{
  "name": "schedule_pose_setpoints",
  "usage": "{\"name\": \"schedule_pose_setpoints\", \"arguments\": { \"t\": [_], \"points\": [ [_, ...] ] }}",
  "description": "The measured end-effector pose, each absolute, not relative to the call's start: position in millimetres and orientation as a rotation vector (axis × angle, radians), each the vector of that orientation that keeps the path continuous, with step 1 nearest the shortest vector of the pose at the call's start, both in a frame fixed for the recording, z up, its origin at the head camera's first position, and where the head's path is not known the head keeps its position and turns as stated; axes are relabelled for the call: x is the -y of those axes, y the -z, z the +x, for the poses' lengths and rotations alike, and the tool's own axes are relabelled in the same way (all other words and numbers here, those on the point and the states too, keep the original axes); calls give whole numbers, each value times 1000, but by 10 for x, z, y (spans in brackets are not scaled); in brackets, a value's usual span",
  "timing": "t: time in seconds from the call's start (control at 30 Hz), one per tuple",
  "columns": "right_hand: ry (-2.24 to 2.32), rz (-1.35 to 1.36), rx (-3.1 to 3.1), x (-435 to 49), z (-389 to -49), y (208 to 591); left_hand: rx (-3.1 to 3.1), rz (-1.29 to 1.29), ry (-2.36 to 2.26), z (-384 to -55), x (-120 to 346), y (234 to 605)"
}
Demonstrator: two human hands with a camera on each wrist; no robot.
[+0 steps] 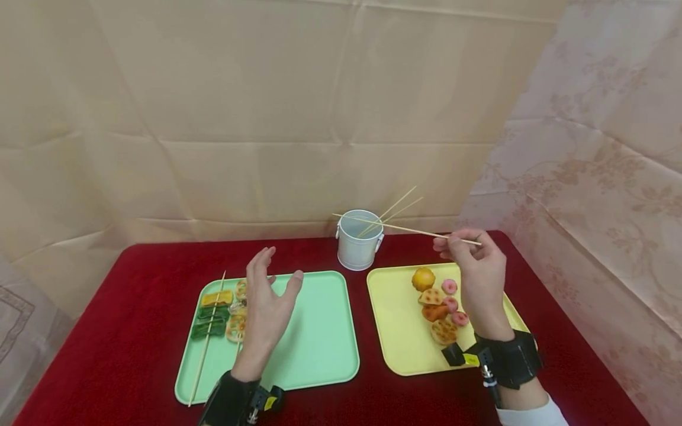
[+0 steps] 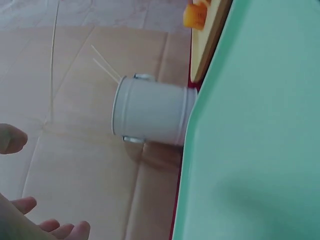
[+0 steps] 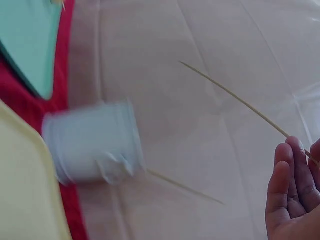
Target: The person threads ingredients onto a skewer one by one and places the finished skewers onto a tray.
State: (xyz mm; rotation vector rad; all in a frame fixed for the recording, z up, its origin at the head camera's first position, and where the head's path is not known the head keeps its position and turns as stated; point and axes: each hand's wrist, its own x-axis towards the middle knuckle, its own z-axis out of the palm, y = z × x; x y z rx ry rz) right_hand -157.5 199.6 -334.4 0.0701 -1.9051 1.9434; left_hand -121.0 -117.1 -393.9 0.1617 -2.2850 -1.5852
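Note:
My right hand [image 1: 482,275] pinches a thin wooden skewer [image 1: 407,229] near one end, above the yellow tray [image 1: 391,331]. The skewer points left, its tip overlapping the white bucket in the head view; in the right wrist view the skewer [image 3: 240,100] shows a pointed tip. My left hand [image 1: 269,307] is raised over the green tray [image 1: 319,331], thumb and fingers spread, nothing between them. On that tray lies a skewer threaded with green and yellow food pieces [image 1: 213,313]. Beside it, partly hidden by my left hand, is another with round lotus-like slices [image 1: 235,328].
The white bucket [image 1: 358,251] stands behind the trays with two skewers [image 1: 396,204] leaning out. Loose toy-like food lies on the yellow tray: a yellow round piece [image 1: 423,278], pink rings [image 1: 450,287] and browned pieces [image 1: 444,332]. A red cloth [image 1: 144,307] covers the table; curtains hang behind.

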Motion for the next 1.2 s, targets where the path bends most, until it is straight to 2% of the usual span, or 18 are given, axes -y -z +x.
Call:
{"name": "schedule_pose_setpoints", "arguments": {
  "t": [0.3, 0.63, 0.93, 1.2],
  "points": [
    [-2438, 237, 1849, -1568, -1495, 3701, 2009, 224, 2087, -1168, 989, 3943],
    [-2623, 228, 1888, -1242, -1398, 3912, 1436, 201, 2706, -1220, 706, 3929],
    [-2596, 197, 2036, -1070, -1354, 4032, 1131, 230, 2906, -1211, 616, 4018],
    [-2633, 178, 2027, -988, -1316, 4078, 1091, 260, 2894, -1204, 569, 4062]
  ]
}}
